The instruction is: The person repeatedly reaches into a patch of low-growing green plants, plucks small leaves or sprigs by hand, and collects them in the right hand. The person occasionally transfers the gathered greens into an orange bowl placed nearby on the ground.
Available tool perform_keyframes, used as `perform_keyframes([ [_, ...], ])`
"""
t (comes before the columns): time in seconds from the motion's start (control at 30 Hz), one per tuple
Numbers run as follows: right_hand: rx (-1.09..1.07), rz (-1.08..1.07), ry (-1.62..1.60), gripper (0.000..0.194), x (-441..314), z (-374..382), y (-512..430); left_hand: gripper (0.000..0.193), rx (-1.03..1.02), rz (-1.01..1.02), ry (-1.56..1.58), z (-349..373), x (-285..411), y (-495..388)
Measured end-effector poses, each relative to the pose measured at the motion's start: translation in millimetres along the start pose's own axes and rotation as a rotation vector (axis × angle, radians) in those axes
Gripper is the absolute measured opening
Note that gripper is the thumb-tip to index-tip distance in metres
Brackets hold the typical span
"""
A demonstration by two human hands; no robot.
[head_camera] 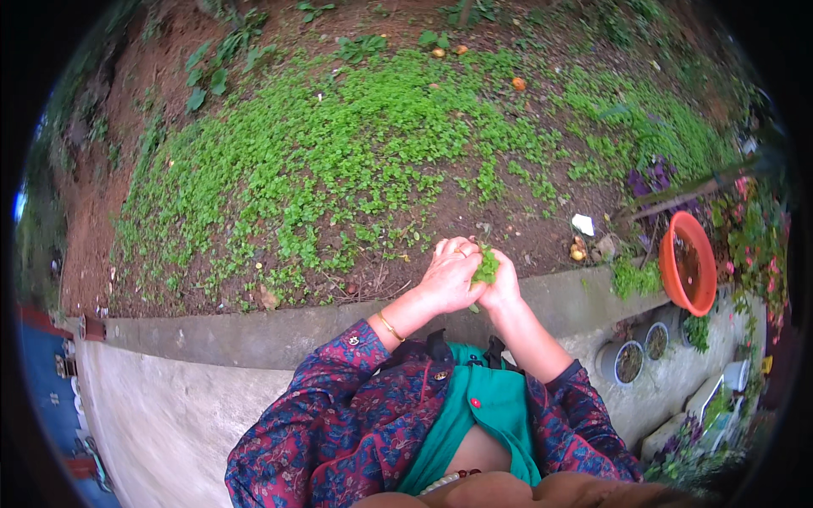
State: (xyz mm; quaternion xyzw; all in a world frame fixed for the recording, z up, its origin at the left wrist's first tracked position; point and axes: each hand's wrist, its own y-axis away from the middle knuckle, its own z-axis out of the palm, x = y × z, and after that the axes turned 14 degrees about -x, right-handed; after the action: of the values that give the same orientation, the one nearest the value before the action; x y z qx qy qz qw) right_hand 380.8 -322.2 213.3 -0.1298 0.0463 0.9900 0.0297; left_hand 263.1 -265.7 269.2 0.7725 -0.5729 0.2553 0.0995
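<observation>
In front of my body, above the bed's front edge, my left hand [448, 274] and my right hand [503, 280] meet. A small bunch of leafy greens [486, 266] is gripped between them, its leaves showing in the gap by the thumbs. Some of the fingers and the stems are hidden behind the left hand. Beyond the hands spreads a patch of low green plants [330, 159] in brown soil. A loose heap of similar greens [635, 279] lies on the concrete curb [559, 298] to the right, below the orange basin.
An orange plastic basin [667, 267] rests tilted at the right end of the curb. Potted plants [621, 364] stand below it on the concrete floor [165, 406]. A white scrap [582, 224] and a stone [606, 247] lie on the soil. A wooden pole [692, 190] slants over the right side.
</observation>
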Motion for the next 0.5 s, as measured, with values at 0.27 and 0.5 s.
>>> perform_keyframes([
  [0.27,0.095,-0.026,-0.097,0.007,-20.1,-36.9,30.1,0.048,-0.144,0.092,-0.058,15.9,38.6,-0.8],
  [0.5,0.019,-0.153,-0.107,0.016,-78.9,-47.3,76.7,0.052,-0.196,0.130,0.184,39.0,88.4,-39.0],
])
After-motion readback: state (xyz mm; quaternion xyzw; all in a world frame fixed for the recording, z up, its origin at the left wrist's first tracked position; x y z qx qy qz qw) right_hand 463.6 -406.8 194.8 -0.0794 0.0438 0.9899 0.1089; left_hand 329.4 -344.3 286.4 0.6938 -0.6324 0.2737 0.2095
